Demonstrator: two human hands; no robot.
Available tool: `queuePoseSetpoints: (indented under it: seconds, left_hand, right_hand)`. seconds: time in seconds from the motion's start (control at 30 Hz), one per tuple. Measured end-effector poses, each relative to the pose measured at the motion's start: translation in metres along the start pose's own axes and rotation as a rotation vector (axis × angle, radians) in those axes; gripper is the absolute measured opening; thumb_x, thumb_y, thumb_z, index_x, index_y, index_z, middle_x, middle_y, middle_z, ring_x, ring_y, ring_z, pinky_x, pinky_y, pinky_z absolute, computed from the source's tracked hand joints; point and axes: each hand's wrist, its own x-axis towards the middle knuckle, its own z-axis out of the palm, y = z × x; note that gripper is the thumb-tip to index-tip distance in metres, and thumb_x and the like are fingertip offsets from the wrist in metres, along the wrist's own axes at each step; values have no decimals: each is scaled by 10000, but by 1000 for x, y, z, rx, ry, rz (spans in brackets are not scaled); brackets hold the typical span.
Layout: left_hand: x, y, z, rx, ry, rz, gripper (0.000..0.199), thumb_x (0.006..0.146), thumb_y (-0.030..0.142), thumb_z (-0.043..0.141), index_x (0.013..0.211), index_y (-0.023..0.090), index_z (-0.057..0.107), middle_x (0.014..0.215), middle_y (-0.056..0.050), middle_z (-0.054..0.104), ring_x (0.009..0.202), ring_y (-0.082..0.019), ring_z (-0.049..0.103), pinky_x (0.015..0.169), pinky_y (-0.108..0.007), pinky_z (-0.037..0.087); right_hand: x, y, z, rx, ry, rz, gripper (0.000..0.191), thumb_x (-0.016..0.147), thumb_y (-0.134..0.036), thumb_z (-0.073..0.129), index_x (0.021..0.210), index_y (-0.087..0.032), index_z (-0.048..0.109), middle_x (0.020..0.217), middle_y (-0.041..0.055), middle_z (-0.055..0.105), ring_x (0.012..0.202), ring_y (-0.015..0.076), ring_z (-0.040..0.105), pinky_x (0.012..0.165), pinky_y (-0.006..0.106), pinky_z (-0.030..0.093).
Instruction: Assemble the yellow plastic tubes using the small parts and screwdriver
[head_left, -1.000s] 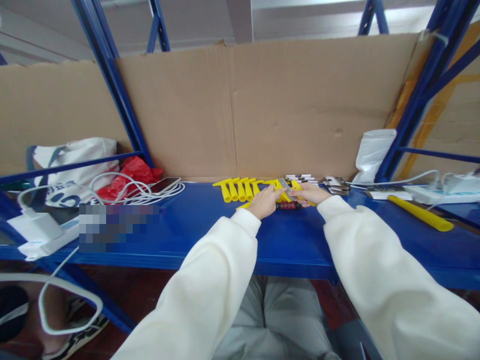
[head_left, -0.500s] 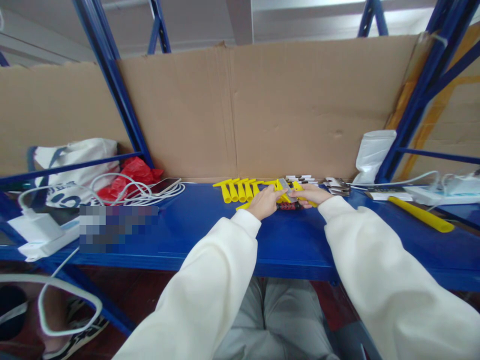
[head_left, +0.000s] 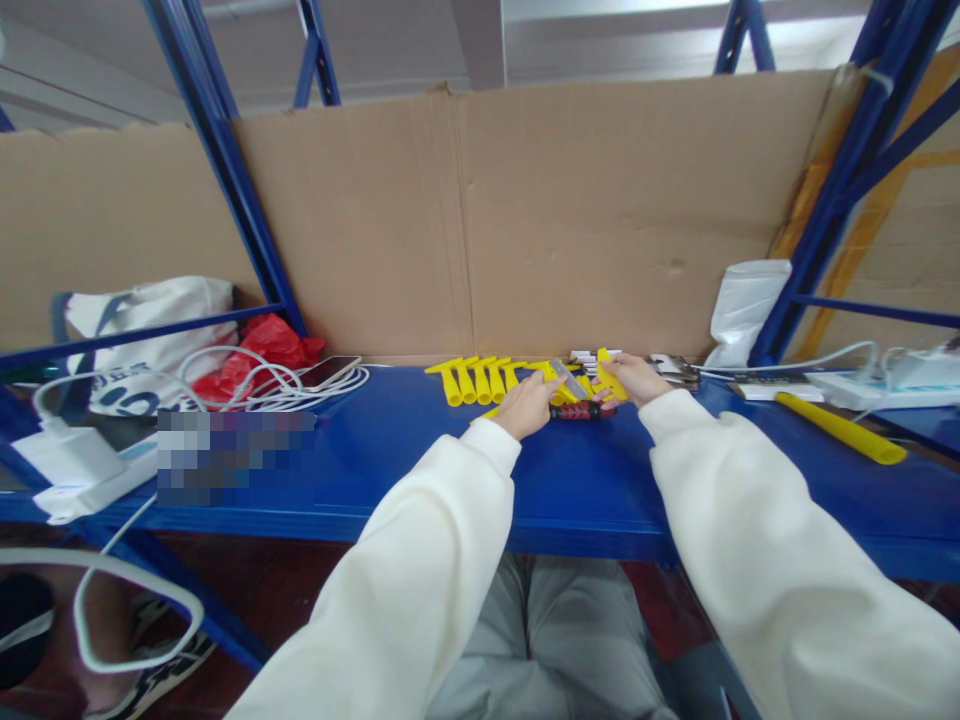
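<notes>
Right hand (head_left: 636, 378) pinches a small yellow piece (head_left: 610, 377), held just right of the grey blade (head_left: 571, 381) on the yellow tool (head_left: 487, 414) that I see grasped in the left hand (head_left: 527, 404). On the near side of the blade sits a red-and-black handle (head_left: 577, 411). Half a second ago I saw the piece close against the blade; now it stands higher and apart, while the left hand keeps its place.

The tabletop (head_left: 420, 470) is blue. Near its back edge, the row of pieces (head_left: 484, 385) is yellow, the blade (head_left: 571, 384) grey, the handle (head_left: 576, 411) patterned red and black; toward its right edge, the rod (head_left: 840, 428) is yellow. The sleeves (head_left: 420, 540) are plain white.
</notes>
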Motion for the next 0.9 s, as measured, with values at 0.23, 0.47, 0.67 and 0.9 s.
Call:
queuePoseSetpoints:
  seconds: [0.23, 0.47, 0.67, 0.9]
  left_hand:
    - [0, -1, 1, 1, -8, -4, 496, 966, 177, 364, 1444, 228, 484, 1164, -135, 567, 1024, -238, 634, 890, -332, 497]
    - [0, 0, 0, 8, -9, -5, 503, 968, 180, 373, 1459, 238, 464, 1159, -131, 566, 1012, -227, 633, 881, -320, 498]
    - [0, 0, -1, 19, -7, 10, 510, 970, 178, 366, 1470, 240, 447, 1159, -129, 569, 1016, -226, 633, 883, -324, 500]
    - [3, -1, 5, 20, 11, 28, 534, 977, 194, 357, 1512, 184, 351, 1226, -153, 585, 1103, -244, 623, 934, -349, 498]
  right_hand:
    - [-5, -6, 4, 56, 64, 87, 145, 886, -40, 478, 849, -171, 528, 583, 0, 617, 361, 86, 482, 360, 209, 444]
    - [-2, -6, 4, 135, 62, 61, 188, 884, -93, 578, 717, -166, 533, 548, -6, 576, 489, 112, 598, 473, 220, 537]
    - [9, 1, -1, 101, 111, -41, 211, 757, -158, 752, 617, -143, 595, 639, 42, 665, 574, 111, 617, 508, 204, 520]
    - [13, 6, 4, 67, 37, -73, 93, 761, -147, 690, 671, -146, 671, 683, 42, 711, 634, 114, 643, 574, 195, 493]
